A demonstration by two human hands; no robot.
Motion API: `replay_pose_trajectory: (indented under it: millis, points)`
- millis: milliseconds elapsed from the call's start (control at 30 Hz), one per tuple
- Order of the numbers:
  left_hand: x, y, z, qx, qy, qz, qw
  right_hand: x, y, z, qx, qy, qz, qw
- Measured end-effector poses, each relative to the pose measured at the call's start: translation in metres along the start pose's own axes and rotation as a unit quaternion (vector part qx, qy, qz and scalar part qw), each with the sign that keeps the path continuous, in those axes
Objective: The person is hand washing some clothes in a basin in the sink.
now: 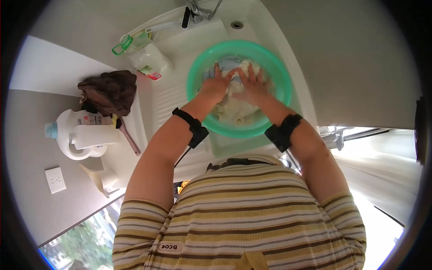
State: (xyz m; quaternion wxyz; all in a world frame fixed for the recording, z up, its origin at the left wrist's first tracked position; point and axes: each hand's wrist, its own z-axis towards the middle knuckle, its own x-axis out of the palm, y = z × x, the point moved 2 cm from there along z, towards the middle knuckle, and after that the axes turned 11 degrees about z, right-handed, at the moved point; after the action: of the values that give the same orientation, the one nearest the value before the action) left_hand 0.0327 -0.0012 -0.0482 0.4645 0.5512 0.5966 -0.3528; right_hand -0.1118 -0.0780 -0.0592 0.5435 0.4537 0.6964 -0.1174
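Observation:
A green plastic basin (192, 85) stands in the white sink, with water and wet laundry (237, 108) inside. The cloth is mostly cream-white, with a light blue piece (230, 63) at the far side. My left hand (218, 86) lies on the laundry with its fingers spread and pointing away from me. Beside it, my right hand (254, 86) presses on the cloth, fingers apart too. Neither hand is closed round a piece of cloth. Both fingertips touch the fabric, and the parts of the cloth under my palms are hidden.
Left of the basin is a ribbed washboard slope (167, 101). A clear jug with a green handle (146, 58), a brown cloth (110, 92), a white detergent bottle (85, 135) and a scrub brush (129, 138) line the left ledge. A faucet (203, 10) stands at the back.

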Motion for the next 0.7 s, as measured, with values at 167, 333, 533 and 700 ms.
replay_pose_trajectory:
  millis: [167,333,533,700]
  points:
    - [-0.002,0.009,0.005,0.062,0.039,0.003,0.997,0.009,-0.006,0.006,-0.011,0.015,-0.029,0.999]
    - [0.007,0.014,0.013,0.076,0.044,0.016,0.996,0.018,-0.012,0.017,-0.020,0.062,0.007,0.998]
    - [-0.002,0.010,0.015,0.087,0.024,-0.014,0.996,0.032,-0.027,0.031,-0.037,0.002,0.001,0.999]
    - [-0.018,0.044,0.006,0.081,-0.036,-0.124,0.988,0.008,-0.061,0.037,-0.172,-0.084,0.192,0.962]
